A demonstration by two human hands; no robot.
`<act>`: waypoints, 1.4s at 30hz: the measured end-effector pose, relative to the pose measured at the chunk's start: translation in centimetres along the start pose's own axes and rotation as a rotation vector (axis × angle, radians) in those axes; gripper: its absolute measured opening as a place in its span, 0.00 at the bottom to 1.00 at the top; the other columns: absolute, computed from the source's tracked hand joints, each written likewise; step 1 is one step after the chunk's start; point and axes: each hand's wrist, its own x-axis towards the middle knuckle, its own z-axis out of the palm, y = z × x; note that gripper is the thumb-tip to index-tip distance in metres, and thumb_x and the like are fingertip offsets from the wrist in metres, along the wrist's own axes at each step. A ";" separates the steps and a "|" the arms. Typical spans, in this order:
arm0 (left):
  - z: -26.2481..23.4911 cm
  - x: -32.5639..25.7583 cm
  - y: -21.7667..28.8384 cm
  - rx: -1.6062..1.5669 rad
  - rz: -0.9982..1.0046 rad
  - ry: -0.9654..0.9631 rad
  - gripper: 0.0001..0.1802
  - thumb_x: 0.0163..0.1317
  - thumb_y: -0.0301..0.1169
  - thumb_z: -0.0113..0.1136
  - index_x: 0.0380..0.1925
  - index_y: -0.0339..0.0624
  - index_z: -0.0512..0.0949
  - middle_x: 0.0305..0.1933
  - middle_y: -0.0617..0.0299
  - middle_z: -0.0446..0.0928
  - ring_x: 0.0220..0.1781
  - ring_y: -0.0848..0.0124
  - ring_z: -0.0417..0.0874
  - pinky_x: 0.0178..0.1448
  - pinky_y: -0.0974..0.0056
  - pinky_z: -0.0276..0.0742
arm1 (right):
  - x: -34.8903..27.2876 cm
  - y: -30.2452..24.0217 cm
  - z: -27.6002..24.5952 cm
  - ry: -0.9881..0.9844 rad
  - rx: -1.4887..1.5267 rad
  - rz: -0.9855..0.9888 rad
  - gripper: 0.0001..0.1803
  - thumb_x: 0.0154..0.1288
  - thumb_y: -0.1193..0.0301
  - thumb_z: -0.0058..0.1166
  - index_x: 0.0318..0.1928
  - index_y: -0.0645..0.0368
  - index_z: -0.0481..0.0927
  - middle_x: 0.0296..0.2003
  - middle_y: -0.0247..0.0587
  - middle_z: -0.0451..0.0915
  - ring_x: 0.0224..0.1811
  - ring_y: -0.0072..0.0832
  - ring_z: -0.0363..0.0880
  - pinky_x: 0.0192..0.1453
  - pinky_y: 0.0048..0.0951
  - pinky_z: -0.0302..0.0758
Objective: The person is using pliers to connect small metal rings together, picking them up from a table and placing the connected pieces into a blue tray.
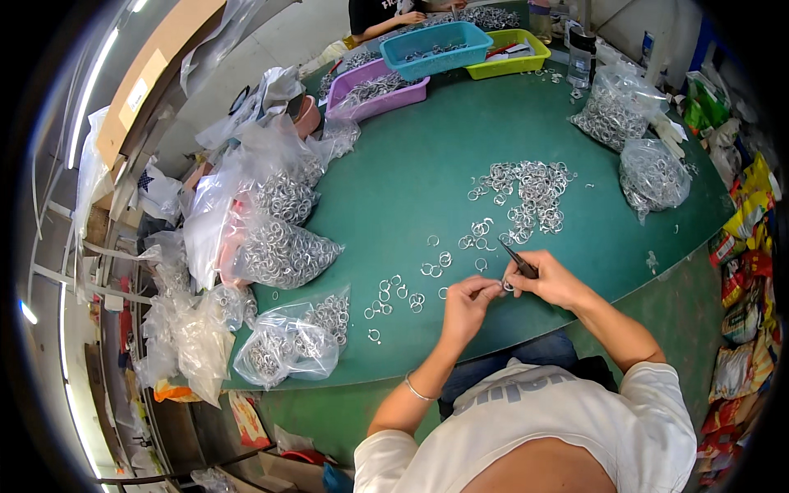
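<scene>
The left hand is pinching a small metal ring between thumb and fingertips, closed tightly on it, just above the near edge of the green table. The right hand is gripping dark pliers in a closed fist; the pliers' tip is meeting the ring, though whether the tip is clamped on it cannot be told. The two hands are touching at the ring. Loose rings are lying scattered just beyond the hands, and a larger pile of rings is sitting farther out. Clear bags of rings are lying along the table's left side. Coloured baskets are standing at the far end
</scene>
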 end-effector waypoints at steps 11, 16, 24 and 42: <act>-0.5 0.6 -0.1 -0.002 -0.045 -0.003 0.04 0.53 0.20 0.56 0.29 0.31 0.80 0.24 0.58 0.78 0.27 0.72 0.75 0.34 0.69 0.71 | -0.6 0.2 0.9 0.179 -0.334 -0.153 0.05 0.57 0.76 0.52 0.28 0.65 0.72 0.18 0.31 0.70 0.21 0.16 0.64 0.24 0.20 0.61; -1.5 0.8 -1.6 -0.373 -0.247 -0.173 0.06 0.56 0.21 0.55 0.31 0.28 0.78 0.29 0.55 0.78 0.29 0.72 0.76 0.37 0.70 0.73 | -0.1 1.0 0.8 0.115 -0.203 -0.185 0.06 0.58 0.76 0.51 0.27 0.66 0.71 0.14 0.32 0.66 0.19 0.15 0.59 0.21 0.23 0.58; -1.3 0.5 0.0 -0.097 -0.225 -0.110 0.05 0.55 0.22 0.56 0.30 0.30 0.79 0.27 0.58 0.79 0.28 0.72 0.76 0.34 0.70 0.71 | 1.2 0.8 -0.4 -0.108 -0.070 -0.038 0.05 0.59 0.75 0.50 0.28 0.64 0.72 0.18 0.32 0.71 0.20 0.18 0.69 0.25 0.23 0.64; -1.6 0.3 -2.4 0.391 -0.011 0.144 0.04 0.49 0.20 0.58 0.25 0.31 0.80 0.23 0.50 0.77 0.23 0.63 0.78 0.30 0.66 0.72 | 1.3 -1.1 0.9 0.099 -0.137 -0.051 0.07 0.60 0.72 0.50 0.31 0.63 0.74 0.21 0.32 0.72 0.21 0.16 0.68 0.26 0.20 0.63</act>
